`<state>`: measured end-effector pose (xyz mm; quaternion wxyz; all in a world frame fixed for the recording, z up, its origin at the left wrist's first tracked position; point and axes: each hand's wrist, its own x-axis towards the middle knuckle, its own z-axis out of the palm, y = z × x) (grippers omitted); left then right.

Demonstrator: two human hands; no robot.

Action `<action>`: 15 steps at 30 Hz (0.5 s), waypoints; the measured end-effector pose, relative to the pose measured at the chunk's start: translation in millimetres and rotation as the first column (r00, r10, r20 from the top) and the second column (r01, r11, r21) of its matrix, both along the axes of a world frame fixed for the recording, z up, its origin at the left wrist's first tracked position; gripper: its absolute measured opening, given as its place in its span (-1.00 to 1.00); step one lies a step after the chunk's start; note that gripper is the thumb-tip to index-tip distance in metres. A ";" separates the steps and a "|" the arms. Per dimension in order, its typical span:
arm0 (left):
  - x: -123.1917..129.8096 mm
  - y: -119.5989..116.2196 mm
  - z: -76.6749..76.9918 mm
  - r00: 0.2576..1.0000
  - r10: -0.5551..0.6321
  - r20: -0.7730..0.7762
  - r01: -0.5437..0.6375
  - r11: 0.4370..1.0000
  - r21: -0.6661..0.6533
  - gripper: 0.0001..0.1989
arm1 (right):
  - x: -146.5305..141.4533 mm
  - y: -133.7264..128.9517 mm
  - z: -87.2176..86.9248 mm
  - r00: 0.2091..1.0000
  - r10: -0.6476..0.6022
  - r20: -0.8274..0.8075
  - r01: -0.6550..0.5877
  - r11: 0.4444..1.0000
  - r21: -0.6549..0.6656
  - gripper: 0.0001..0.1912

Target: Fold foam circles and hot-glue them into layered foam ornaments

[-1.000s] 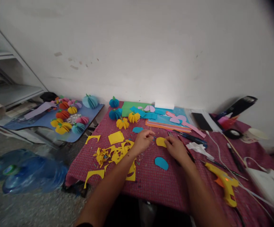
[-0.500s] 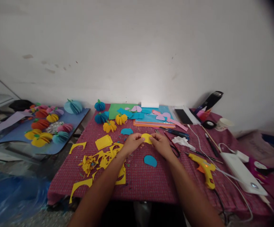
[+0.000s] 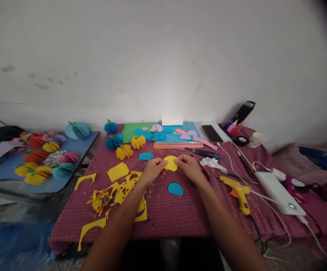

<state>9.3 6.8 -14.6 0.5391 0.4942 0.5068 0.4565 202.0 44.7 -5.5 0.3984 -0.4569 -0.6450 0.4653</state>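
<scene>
A round yellow paper piece (image 3: 170, 163) is held between my two hands above the middle of the table. My left hand (image 3: 154, 170) pinches its left edge, and my right hand (image 3: 188, 167) pinches the right edge. Below them on the cloth lies a blue paper piece with a rounded outline (image 3: 175, 189). Another blue paper piece (image 3: 145, 156) lies just beyond my left hand. Left of my hands are a stack of yellow paper (image 3: 118, 172) and a heap of yellow paper offcuts (image 3: 122, 192). Scissors (image 3: 204, 173) lie partly hidden behind my right hand.
A yellow glue gun (image 3: 238, 194), a white power bank (image 3: 279, 194) and cables lie on the right. Paper pumpkins (image 3: 124, 151) stand at the back left; more fill the blue side table (image 3: 91, 141). A phone (image 3: 212, 133) and a black bottle (image 3: 245, 112) are at the back right.
The yellow paper piece now shows a taller, fuller round face between my fingers. The whole view has shifted slightly, so the table things appear further left.
</scene>
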 end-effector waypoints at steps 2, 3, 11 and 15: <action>-0.2 0.1 0.1 1.000 -0.011 0.003 0.011 1.000 -0.008 -0.62 | 1.2 -0.3 0.8 1.000 0.005 0.018 -0.005 1.000 -0.004 -0.68; -0.4 0.4 0.0 1.000 -0.017 0.008 0.017 1.000 -0.009 -0.62 | 1.6 -0.3 1.1 1.000 0.008 0.026 -0.007 1.000 -0.007 -0.67; -2.6 4.9 -6.9 1.000 0.002 -0.018 -0.003 1.000 -0.023 -0.74 | 5.0 5.6 -1.3 0.995 -0.070 0.077 0.064 0.995 0.080 -0.64; -2.6 4.1 -6.1 0.995 -0.016 -0.101 0.013 0.999 -0.032 -0.79 | 8.9 8.2 2.3 0.985 -0.155 0.079 0.147 0.984 0.102 -0.66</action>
